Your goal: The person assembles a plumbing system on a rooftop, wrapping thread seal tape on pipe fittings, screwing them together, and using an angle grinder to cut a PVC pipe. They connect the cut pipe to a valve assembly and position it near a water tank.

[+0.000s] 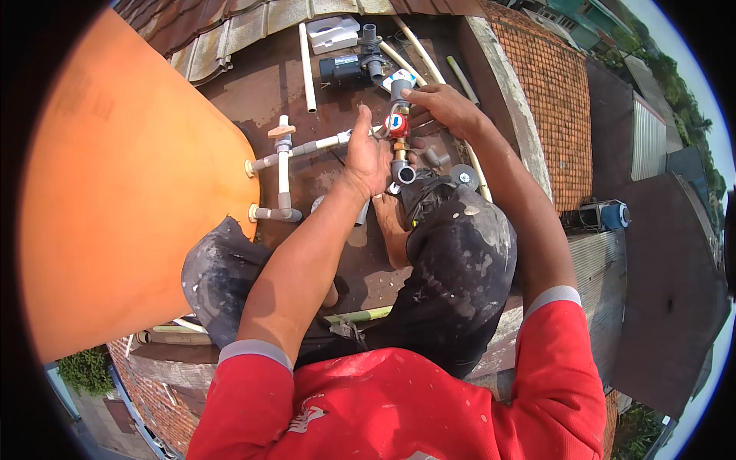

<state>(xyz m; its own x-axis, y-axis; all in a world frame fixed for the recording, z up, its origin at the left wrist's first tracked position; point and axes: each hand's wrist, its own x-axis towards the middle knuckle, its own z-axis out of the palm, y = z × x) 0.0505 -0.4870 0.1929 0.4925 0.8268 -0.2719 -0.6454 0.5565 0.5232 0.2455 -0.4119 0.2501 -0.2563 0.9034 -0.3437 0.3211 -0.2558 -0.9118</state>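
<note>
Between my hands is a pipe assembly: a red, round-bodied flow switch point(396, 126) with a blue arrow label, brass fittings point(399, 146), a grey PVC elbow point(405, 174) at the near end and a grey PVC socket point(399, 92) at the far end. My left hand point(369, 159) holds it from the left, thumb pointing up, fingertips showing on its right side. My right hand point(445, 105) grips the grey socket from the right; its lower fingers are partly hidden. A grey cable point(389, 115) loops beside the red body.
A large orange tank point(130, 184) fills the left, with grey and white pipes and a valve point(282, 132) at its side. Farther off lie a dark water pump point(349, 67), a white foam piece point(333, 34) and loose pipes point(307, 69). A low wall point(510, 84) runs along the right.
</note>
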